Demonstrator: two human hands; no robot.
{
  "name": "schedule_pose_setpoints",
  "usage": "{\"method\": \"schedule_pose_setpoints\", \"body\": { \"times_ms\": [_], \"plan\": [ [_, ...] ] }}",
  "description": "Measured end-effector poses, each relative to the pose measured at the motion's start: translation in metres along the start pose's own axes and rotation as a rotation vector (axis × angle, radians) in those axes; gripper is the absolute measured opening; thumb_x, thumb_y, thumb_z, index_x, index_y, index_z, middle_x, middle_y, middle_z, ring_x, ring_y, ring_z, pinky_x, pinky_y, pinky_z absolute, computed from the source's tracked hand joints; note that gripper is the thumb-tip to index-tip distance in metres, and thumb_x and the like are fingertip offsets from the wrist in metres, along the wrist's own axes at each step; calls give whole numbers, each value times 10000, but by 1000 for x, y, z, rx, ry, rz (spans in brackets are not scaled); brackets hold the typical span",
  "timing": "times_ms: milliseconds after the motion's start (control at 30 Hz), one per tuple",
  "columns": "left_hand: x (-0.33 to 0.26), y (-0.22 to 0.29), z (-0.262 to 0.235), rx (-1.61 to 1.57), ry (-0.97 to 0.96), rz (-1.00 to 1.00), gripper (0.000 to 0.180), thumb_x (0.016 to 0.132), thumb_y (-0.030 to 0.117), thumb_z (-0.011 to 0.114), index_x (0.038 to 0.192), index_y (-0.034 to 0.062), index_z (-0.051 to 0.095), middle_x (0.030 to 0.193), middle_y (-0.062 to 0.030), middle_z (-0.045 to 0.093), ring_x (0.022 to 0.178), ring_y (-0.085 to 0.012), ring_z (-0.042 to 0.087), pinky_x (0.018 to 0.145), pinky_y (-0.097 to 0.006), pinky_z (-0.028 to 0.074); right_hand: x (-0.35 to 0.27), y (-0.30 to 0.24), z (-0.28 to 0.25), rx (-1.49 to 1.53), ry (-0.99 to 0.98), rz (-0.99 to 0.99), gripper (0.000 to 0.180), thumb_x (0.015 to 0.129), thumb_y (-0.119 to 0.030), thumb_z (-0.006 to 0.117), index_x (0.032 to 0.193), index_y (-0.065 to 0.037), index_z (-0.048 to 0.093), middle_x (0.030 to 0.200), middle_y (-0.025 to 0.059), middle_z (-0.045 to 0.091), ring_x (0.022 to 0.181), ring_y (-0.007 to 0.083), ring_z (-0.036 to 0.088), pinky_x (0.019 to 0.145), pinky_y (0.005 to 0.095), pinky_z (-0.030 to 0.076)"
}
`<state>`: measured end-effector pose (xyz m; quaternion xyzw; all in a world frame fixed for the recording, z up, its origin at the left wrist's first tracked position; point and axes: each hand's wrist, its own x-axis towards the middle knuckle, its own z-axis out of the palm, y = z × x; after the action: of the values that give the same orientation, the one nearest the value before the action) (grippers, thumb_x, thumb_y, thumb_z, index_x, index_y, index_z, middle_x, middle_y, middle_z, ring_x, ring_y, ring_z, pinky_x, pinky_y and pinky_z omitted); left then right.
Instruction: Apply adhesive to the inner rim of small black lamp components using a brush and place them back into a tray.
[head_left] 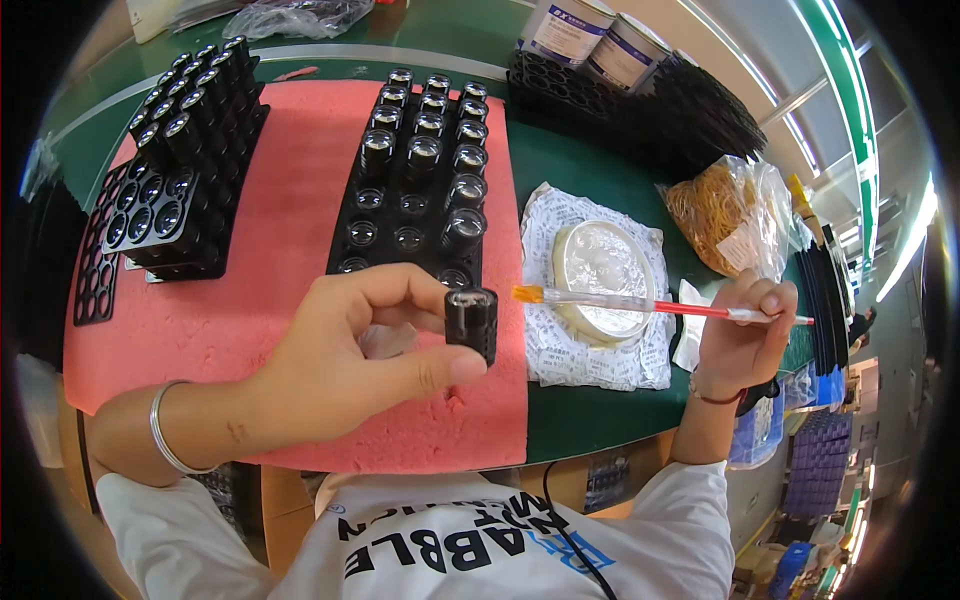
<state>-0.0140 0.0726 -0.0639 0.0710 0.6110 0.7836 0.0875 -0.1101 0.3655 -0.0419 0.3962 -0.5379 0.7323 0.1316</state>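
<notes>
Between the thumb and fingers of my left hand [345,350] is a short black cylindrical part [471,325] with a shiny top, held upright over the pink foam mat's right side. My right hand [745,325] grips the red handle of a paintbrush [640,303]. The brush points left, and its yellowish bristle tip is close to the black part, with a small gap between them. Under the brush lies a round white dish [612,250] of clear, glossy substance on a printed paper sheet [590,372]. A black tray [345,225] holding several similar cylinders stands beyond my left hand.
The pink foam mat [290,180] covers the table's left part. Stacked black trays with cylinders [190,190] stand at its far left. Behind on the right are metal cans [565,32] on black trays. A clear bag of yellow rubber bands [715,215] lies at right.
</notes>
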Motion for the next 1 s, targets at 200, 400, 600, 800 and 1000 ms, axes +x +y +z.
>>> {"method": "schedule_pose_setpoints", "body": {
  "times_ms": [200, 400, 600, 800, 1000],
  "plan": [
    [2, 8, -3, 90, 19, -97, 209, 695, 86, 685, 816, 14, 531, 766, -2, 560, 660, -10, 483, 561, -148, 374, -2, -2, 3, -89, -25, -14, 239, 820, -268, 499, 751, -83, 364, 592, 39, 405, 570, 124, 348, 521, 232, 282],
    [2, 5, -3, 76, 26, -86, 221, 690, 93, 692, 817, 9, 532, 760, -4, 559, 669, -15, 493, 555, -150, 383, -2, 2, 4, -147, -51, -40, 244, 821, -288, 484, 760, -67, 402, 596, 81, 468, 553, 156, 419, 474, 239, 326],
    [1, 10, -3, 99, 16, -130, 217, 706, 101, 677, 838, 2, 535, 782, -12, 569, 699, -23, 505, 583, -159, 398, 0, 2, 6, -176, -96, -56, 224, 807, -263, 497, 741, -61, 428, 600, 86, 485, 559, 157, 434, 471, 243, 340],
    [2, 4, -3, 49, -18, -89, 226, 732, 91, 645, 904, -6, 534, 822, -26, 578, 749, -46, 519, 646, -179, 415, 2, 1, 2, -125, -134, -36, 197, 797, -236, 493, 734, -60, 430, 580, 86, 481, 540, 158, 433, 471, 257, 340],
    [0, 2, -3, -70, -56, -84, 245, 772, 71, 591, 985, -19, 508, 877, -40, 575, 790, -59, 527, 697, -191, 426, 5, 1, 1, -117, -167, -37, 183, 795, -223, 486, 738, -57, 435, 569, 91, 487, 517, 160, 437, 473, 259, 340]
  ]
}}
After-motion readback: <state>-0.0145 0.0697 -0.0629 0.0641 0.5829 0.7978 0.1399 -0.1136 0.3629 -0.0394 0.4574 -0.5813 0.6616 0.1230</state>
